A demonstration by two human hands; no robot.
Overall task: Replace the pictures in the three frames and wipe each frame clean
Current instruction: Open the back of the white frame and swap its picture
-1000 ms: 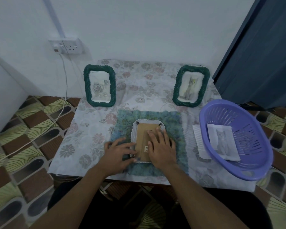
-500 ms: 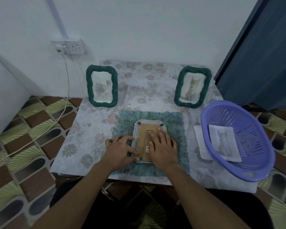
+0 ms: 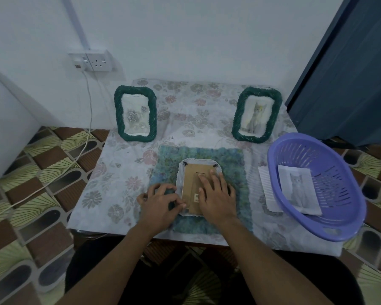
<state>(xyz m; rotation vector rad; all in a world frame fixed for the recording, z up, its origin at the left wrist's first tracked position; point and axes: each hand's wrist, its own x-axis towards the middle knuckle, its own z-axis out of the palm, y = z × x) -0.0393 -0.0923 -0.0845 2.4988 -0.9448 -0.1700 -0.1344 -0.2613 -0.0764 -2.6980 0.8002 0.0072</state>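
A white frame point(image 3: 193, 170) lies face down on a blue-green cloth point(image 3: 229, 159), its brown backing board up. My right hand point(image 3: 216, 194) lies flat on the board with straight fingers. My left hand point(image 3: 161, 200) sits at the frame's lower left edge, fingers curled, thumb and fingertips at a clip there. Two green rope frames stand at the back: the left frame point(image 3: 135, 113) shows roses, the right frame point(image 3: 256, 114) shows a cat. A cat picture point(image 3: 298, 188) lies in the purple basket point(image 3: 339, 164).
A white sheet point(image 3: 265, 188) sticks out from under the basket's left side. The small table with a floral cover point(image 3: 110, 168) stands against the wall, with patterned floor on both sides. A socket and cable point(image 3: 89, 102) are at the back left; a dark door is at the right.
My left hand's fingers have curled tighter at the frame's lower left corner. My right hand has stayed flat on the backing board. The view has shifted slightly.
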